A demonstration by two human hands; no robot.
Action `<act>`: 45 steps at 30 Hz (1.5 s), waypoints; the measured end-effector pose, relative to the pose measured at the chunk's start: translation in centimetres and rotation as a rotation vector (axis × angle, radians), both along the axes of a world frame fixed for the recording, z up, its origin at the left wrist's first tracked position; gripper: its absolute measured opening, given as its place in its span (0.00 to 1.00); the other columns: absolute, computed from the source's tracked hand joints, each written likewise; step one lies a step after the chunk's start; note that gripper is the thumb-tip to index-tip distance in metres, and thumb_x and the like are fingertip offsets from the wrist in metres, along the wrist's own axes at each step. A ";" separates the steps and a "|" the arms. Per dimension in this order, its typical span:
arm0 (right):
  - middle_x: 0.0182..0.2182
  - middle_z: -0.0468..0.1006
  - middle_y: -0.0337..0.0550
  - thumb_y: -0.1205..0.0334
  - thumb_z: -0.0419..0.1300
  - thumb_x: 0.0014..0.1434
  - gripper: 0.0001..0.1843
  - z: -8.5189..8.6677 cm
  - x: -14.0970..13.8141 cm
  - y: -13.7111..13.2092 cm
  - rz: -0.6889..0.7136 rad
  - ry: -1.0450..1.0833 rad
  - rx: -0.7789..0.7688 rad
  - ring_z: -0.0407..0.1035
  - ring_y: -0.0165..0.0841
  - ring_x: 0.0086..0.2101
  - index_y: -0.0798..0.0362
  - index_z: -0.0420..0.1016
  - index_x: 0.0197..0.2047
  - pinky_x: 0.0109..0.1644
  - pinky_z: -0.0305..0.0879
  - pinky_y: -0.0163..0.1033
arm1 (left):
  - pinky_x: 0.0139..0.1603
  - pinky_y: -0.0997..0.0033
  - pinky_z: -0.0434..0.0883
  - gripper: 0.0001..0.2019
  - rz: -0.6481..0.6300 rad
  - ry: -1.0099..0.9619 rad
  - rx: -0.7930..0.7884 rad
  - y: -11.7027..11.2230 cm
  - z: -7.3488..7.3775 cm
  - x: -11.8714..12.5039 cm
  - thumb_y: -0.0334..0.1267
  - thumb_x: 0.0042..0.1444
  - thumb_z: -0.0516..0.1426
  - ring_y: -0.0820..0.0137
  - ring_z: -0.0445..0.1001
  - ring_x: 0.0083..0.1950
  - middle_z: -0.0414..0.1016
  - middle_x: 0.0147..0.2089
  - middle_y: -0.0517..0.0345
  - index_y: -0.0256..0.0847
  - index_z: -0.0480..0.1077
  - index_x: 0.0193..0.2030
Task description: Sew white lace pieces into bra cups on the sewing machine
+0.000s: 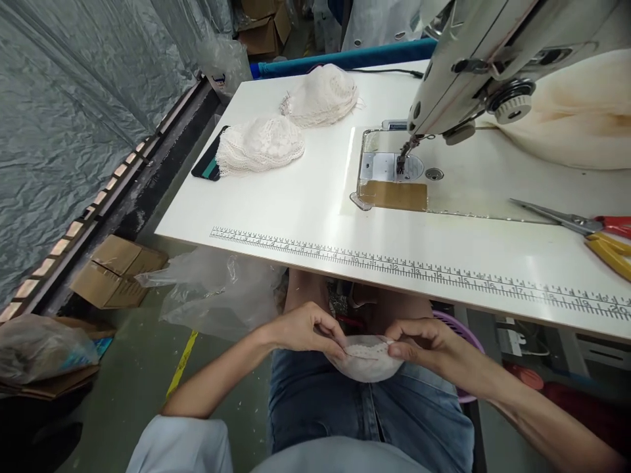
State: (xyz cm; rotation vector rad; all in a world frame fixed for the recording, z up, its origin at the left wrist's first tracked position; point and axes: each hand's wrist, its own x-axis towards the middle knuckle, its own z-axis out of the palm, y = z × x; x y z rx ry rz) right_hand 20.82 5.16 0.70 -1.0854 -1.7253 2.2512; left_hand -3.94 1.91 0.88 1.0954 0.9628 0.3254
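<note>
Above my lap, both hands pinch opposite edges of a small white cup-shaped fabric piece (369,364) with lace along its upper side. My left hand (315,335) grips its left edge between thumb and fingers. At the right edge, my right hand (421,345) does the same. A reddish thread seems to run across the piece near the left fingers. On the table beyond lie two stacks of white lace pieces, a nearer lace stack (263,146) and a farther lace stack (325,95). A dark item with a green stripe (211,161) pokes out under the nearer stack.
A sewing machine (458,66) stands on the white table (296,210), its presser foot above the metal plate. Scissors (586,226) with red and yellow handles lie at the right. A printed ruler runs along the front edge. Cardboard boxes (118,269) and plastic bags (221,289) lie left.
</note>
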 end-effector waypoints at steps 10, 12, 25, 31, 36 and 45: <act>0.22 0.67 0.37 0.44 0.60 0.55 0.19 3.9 -2.5 2.5 -0.111 0.070 0.009 0.59 0.27 0.24 0.54 0.71 0.30 0.28 0.55 0.34 | 0.26 0.79 0.66 0.29 0.428 -0.329 -0.211 -1.5 -1.6 -1.2 0.54 0.20 0.71 0.78 0.67 0.21 0.73 0.20 0.59 0.33 0.76 0.27; 0.23 0.66 0.37 0.45 0.59 0.57 0.18 5.0 -3.6 3.5 -0.088 0.070 0.040 0.59 0.27 0.24 0.54 0.70 0.31 0.27 0.54 0.33 | 0.28 0.78 0.66 0.24 0.433 -0.320 -0.145 -1.6 -1.9 -1.5 0.49 0.25 0.72 0.76 0.70 0.24 0.75 0.24 0.56 0.32 0.77 0.27; 0.22 0.67 0.32 0.45 0.61 0.54 0.17 11.3 -12.6 13.8 -0.361 0.255 0.236 0.60 0.25 0.19 0.49 0.66 0.34 0.20 0.57 0.29 | 0.55 0.62 0.66 0.39 0.607 -0.961 0.240 3.3 5.0 -6.2 0.57 0.39 0.66 0.55 0.65 0.60 0.67 0.60 0.52 0.51 0.64 0.60; 0.29 0.71 0.32 0.51 0.54 0.63 0.11 12.7 -19.5 26.1 -0.813 0.214 0.600 0.66 0.25 0.25 0.49 0.67 0.41 0.27 0.65 0.30 | 0.49 0.66 0.72 0.38 0.843 -0.622 0.484 19.6 11.4 -10.5 0.44 0.49 0.65 0.61 0.71 0.54 0.68 0.58 0.47 0.44 0.55 0.64; 0.45 0.72 0.45 0.56 0.56 0.63 0.16 10.6 -21.6 35.8 -1.052 0.018 0.717 0.70 0.34 0.40 0.56 0.68 0.50 0.42 0.71 0.44 | 0.50 0.66 0.70 0.34 1.015 -0.031 0.669 30.3 11.7 -12.1 0.38 0.57 0.58 0.66 0.72 0.53 0.62 0.61 0.40 0.42 0.46 0.67; 0.53 0.68 0.48 0.57 0.56 0.63 0.18 7.4 -20.8 38.5 -1.202 -0.263 0.909 0.67 0.39 0.48 0.53 0.66 0.54 0.50 0.66 0.51 | 0.56 0.62 0.65 0.13 0.716 0.480 1.007 26.1 10.6 -14.8 0.26 0.48 0.58 0.64 0.72 0.49 0.75 0.46 0.51 0.38 0.75 0.42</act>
